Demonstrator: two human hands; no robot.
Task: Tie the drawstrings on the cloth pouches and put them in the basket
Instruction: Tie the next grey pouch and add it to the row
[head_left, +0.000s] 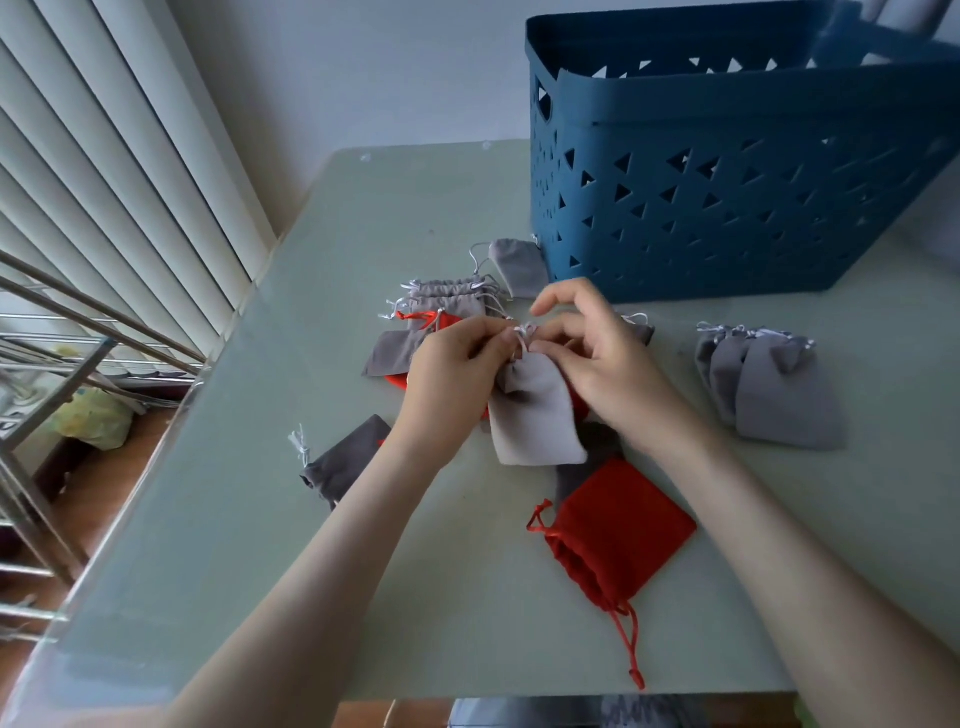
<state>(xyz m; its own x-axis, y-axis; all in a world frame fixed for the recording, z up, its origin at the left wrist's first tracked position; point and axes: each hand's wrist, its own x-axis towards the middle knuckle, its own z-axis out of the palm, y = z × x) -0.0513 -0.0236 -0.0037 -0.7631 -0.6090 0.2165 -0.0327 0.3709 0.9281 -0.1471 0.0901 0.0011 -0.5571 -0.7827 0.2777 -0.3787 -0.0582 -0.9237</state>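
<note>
Here, both hands meet over the middle of the pale green table (291, 395), working at the neck of a light grey pouch (535, 415). The left hand (457, 364) pinches the white drawstring (522, 335) at the gathered top of the pouch, fingers curled in on it. The right hand (597, 358) pinches the same drawstring from the other side with thumb and fingers, its forefinger arched above. The pouch hangs from the cord, its bottom edge towards the camera; whether it touches the tabletop cannot be told.

A blue basket (727, 197) with triangular cut-outs stands at the far right of the table, well behind the hands. What is inside it cannot be seen. One small grey pouch (519, 265) lies just beside its near left corner. A heap of grey pouches (452, 299) with white cords lies behind the left hand, with red cloth and a flat grey piece under it. To the right, near the basket, a cluster of grey pouches (774, 395) lies with necks drawn in. A dark grey pouch (345, 462) lies by the left forearm, partly hidden. A red pouch (618, 530) lies nearest the camera between the forearms, mouth loosely gathered, its red cords trailing towards the table's near edge.

White vertical blinds (104, 156) and a metal rack (52, 338) stand to the left
</note>
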